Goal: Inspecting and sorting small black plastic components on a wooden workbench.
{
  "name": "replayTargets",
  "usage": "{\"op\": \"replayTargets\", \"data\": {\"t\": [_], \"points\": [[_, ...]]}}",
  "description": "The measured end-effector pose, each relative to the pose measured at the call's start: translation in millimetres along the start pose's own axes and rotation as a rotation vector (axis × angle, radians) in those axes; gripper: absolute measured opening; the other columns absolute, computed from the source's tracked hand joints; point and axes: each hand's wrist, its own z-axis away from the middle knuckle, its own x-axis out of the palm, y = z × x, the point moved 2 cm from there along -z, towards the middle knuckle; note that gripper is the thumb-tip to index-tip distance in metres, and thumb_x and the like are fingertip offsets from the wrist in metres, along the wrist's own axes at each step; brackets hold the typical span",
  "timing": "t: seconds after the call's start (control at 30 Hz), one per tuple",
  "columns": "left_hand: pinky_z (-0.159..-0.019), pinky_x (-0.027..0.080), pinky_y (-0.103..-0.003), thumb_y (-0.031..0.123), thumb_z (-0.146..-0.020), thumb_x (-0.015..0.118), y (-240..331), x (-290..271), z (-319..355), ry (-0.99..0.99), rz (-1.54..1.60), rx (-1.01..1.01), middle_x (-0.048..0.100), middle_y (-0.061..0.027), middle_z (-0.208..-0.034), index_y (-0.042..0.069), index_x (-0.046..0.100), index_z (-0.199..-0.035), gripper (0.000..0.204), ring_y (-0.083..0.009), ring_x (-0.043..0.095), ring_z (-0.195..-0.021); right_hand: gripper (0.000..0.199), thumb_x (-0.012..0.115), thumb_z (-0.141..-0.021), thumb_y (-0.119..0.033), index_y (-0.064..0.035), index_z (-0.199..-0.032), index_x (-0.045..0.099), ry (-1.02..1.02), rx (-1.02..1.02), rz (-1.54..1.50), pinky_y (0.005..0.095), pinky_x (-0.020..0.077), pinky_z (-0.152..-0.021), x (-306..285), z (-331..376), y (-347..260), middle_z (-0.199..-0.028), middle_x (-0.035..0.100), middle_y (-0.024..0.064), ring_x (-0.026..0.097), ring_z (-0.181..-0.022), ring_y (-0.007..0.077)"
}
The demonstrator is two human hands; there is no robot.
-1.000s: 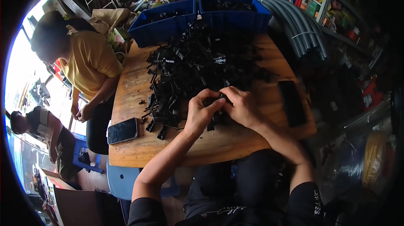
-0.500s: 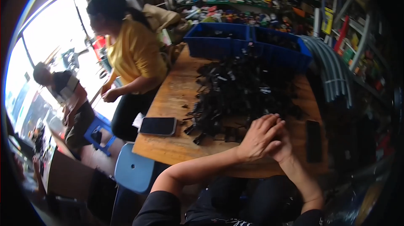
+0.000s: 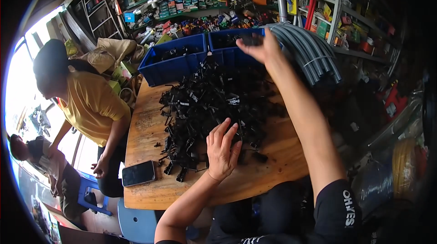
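Note:
My right hand [image 3: 267, 49] reaches out over the right blue bin [image 3: 234, 56] at the table's far side. Its fingers and thumb close on a dark, blocky black object [image 3: 251, 40], too blurred to name. Nearer to me, my left hand [image 3: 221, 154] hovers at the front of a heap of small black plastic parts [image 3: 214, 103], fingers spread and nothing in them. The heap covers much of the wooden table [image 3: 141, 141]. More black parts lie in the left blue bin [image 3: 175, 64].
A phone [image 3: 139, 173] lies at the table's left edge, with a blue stool [image 3: 136, 226] below. Someone in a yellow top [image 3: 93, 103] is at the left; another person [image 3: 50, 162] sits beyond. Grey coiled pipes [image 3: 314, 55] flank the bins. Packed shelves [image 3: 182, 0] line the back.
My hands, clasped together before, have parted. The right has gone forward to the bin with a black object; the left has opened beside the heap. The dark slab at the table's right no longer shows.

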Motion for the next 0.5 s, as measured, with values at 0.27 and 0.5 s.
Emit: {"op": "replayTargets", "data": {"t": [0.27, 0.5], "points": [[-0.087, 0.039, -0.037, 0.004, -0.077, 0.060, -27.6, -1.7, -4.5, 0.066, 0.013, -0.082, 0.052, -0.0149, -0.119, 0.005, 0.053, -0.113, 0.037, -0.0311, 0.050, -0.105, 0.043, 0.056, -0.088, -0.035, -0.0023, -0.115, 0.051, -0.181, -0.088, 0.807, 0.0330, 0.0479, -0.079, -42.1, 0.0, -2.6, -0.106, 0.057, 0.0136, 0.056, -0.090, 0.0189], [-0.084, 0.044, -0.034, 0.005, -0.080, 0.060, -32.4, 6.5, -0.4, 0.048, 0.180, -0.292, 0.057, -0.0135, -0.109, 0.002, 0.056, -0.107, 0.028, -0.0294, 0.054, -0.100, 0.021, 0.062, -0.085, -0.016, -0.0024, -0.101, 0.062, -0.566, -0.158, 1.509, 0.0214, 0.0463, -0.068, -130.2, 124.3, 25.8, -0.087, 0.065, 0.0034, 0.058, -0.076, 0.0087]]}}
